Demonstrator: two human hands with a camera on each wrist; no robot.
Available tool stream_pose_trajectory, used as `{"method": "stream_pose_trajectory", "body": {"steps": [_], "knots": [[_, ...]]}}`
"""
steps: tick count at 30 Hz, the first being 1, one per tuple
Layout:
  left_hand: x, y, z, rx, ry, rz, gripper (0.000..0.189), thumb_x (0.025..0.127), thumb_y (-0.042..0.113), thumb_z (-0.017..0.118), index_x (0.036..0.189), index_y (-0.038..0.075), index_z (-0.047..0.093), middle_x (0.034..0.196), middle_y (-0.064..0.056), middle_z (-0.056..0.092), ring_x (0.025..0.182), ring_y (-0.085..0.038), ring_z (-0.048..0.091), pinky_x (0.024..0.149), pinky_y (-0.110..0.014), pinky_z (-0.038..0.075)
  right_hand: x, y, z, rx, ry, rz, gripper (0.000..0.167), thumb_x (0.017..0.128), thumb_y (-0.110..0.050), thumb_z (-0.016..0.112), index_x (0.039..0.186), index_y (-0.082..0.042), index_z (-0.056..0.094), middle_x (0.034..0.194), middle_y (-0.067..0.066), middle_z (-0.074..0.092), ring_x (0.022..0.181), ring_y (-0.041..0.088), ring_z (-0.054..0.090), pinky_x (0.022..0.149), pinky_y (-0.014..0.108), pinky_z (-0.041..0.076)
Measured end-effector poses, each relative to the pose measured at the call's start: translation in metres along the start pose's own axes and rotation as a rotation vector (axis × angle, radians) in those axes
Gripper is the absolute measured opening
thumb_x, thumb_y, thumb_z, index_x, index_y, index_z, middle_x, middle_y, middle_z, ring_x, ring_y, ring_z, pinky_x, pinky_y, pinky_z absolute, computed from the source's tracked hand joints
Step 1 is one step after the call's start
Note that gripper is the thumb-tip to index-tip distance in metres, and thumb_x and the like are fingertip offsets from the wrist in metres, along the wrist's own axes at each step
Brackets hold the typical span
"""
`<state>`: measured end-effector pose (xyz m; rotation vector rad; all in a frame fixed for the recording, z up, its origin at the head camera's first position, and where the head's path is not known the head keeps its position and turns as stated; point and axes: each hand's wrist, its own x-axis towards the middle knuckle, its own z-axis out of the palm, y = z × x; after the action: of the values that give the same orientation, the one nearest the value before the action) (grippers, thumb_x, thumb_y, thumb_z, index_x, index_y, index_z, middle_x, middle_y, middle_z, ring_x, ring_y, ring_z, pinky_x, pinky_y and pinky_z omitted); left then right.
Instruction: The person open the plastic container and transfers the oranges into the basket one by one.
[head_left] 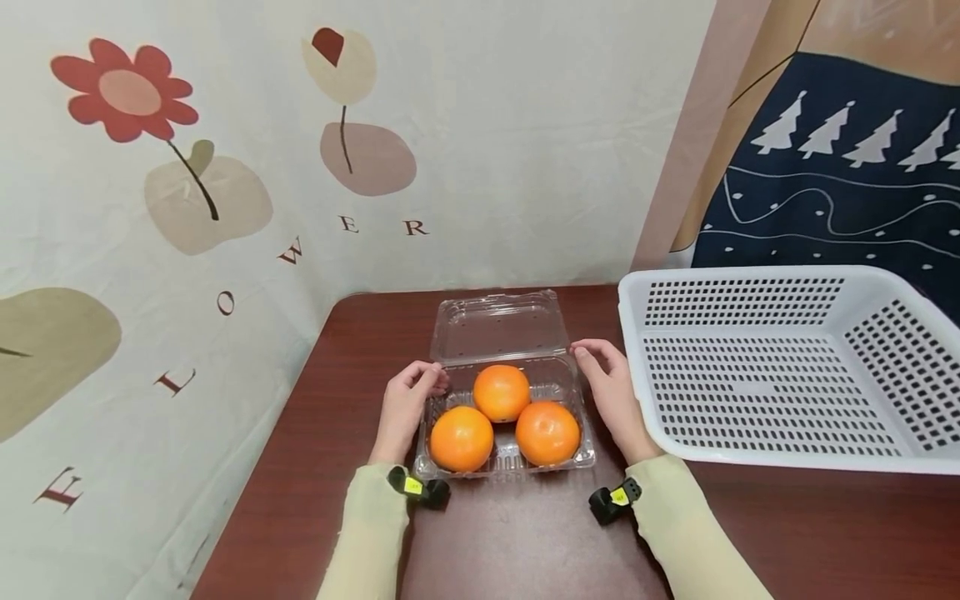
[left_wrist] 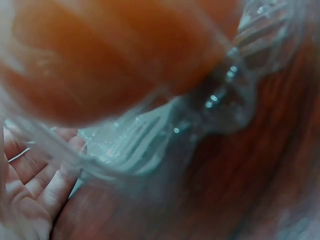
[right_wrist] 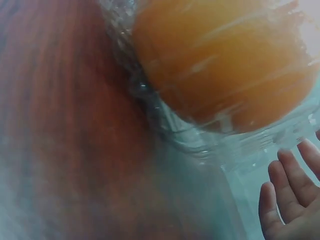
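Observation:
A clear plastic clamshell box (head_left: 510, 467) lies on the table with its lid (head_left: 501, 329) folded back, away from me. Three oranges sit in its base: one at the back (head_left: 502, 392), one at front left (head_left: 461, 439) and one at front right (head_left: 547, 432). My left hand (head_left: 405, 410) is at the box's left rear corner, its fingers loosely bent by the rim. On the opposite side, my right hand (head_left: 611, 396) has its fingertips close to the right rear corner, near the lid's hinge. Both wrist views show relaxed fingers beside the clear wall; firm contact is hard to tell.
A white perforated plastic basket (head_left: 757, 392) stands to the right, close to my right forearm. The dark reddish-brown table (head_left: 315, 500) meets a flower-printed curtain (head_left: 487, 167) at its back and left. A navy cloth with tree prints (head_left: 840, 192) hangs behind the basket.

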<state>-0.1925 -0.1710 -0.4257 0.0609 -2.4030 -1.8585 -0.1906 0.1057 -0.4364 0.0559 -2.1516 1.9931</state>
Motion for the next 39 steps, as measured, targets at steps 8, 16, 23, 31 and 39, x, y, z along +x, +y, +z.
{"method": "stream_pose_trajectory", "body": {"steps": [8, 16, 23, 31, 39], "knots": [[0.001, 0.000, 0.002, -0.005, -0.002, -0.002, 0.029, 0.089, 0.026, 0.056, 0.089, -0.002, 0.062, 0.088, -0.018, 0.062, 0.082, -0.030, 0.059, 0.077, -0.034, 0.050, 0.000, -0.004, -0.002, -0.144, -0.048, -0.015, 0.032, 0.088, -0.038, 0.053, 0.107, -0.013, 0.060, 0.104, 0.003, 0.061, 0.095, 0.013, 0.053, 0.083, 0.030, 0.041], [0.001, -0.001, 0.002, -0.006, -0.010, -0.007, 0.030, 0.089, 0.027, 0.055, 0.090, -0.003, 0.062, 0.089, -0.019, 0.061, 0.083, -0.030, 0.059, 0.078, -0.033, 0.049, -0.004, -0.010, -0.001, -0.249, -0.132, -0.016, 0.038, 0.086, -0.047, 0.052, 0.110, -0.019, 0.059, 0.110, -0.003, 0.059, 0.108, 0.014, 0.048, 0.092, 0.039, 0.036], [0.002, -0.001, 0.002, -0.011, -0.010, -0.001, 0.029, 0.089, 0.025, 0.055, 0.090, -0.003, 0.061, 0.089, -0.019, 0.061, 0.083, -0.030, 0.059, 0.078, -0.033, 0.049, -0.004, -0.015, 0.000, -0.285, -0.188, -0.040, 0.037, 0.086, -0.048, 0.051, 0.111, -0.022, 0.058, 0.115, -0.003, 0.055, 0.111, 0.015, 0.045, 0.094, 0.040, 0.034], [0.013, -0.023, -0.001, -0.039, -0.012, -0.005, 0.032, 0.087, 0.032, 0.058, 0.089, 0.001, 0.063, 0.088, -0.016, 0.062, 0.082, -0.026, 0.060, 0.076, -0.032, 0.050, -0.005, -0.022, 0.000, -0.325, -0.183, -0.067, 0.036, 0.086, -0.047, 0.052, 0.110, -0.021, 0.059, 0.112, -0.004, 0.058, 0.106, 0.015, 0.050, 0.091, 0.039, 0.036], [0.013, -0.028, -0.001, -0.003, 0.000, 0.020, 0.036, 0.085, 0.041, 0.056, 0.089, 0.005, 0.063, 0.087, -0.011, 0.062, 0.081, -0.023, 0.060, 0.076, -0.030, 0.050, -0.009, -0.025, 0.007, -0.348, -0.203, -0.091, 0.030, 0.086, -0.046, 0.053, 0.107, -0.025, 0.059, 0.104, -0.010, 0.059, 0.099, 0.010, 0.052, 0.086, 0.035, 0.040]]}}
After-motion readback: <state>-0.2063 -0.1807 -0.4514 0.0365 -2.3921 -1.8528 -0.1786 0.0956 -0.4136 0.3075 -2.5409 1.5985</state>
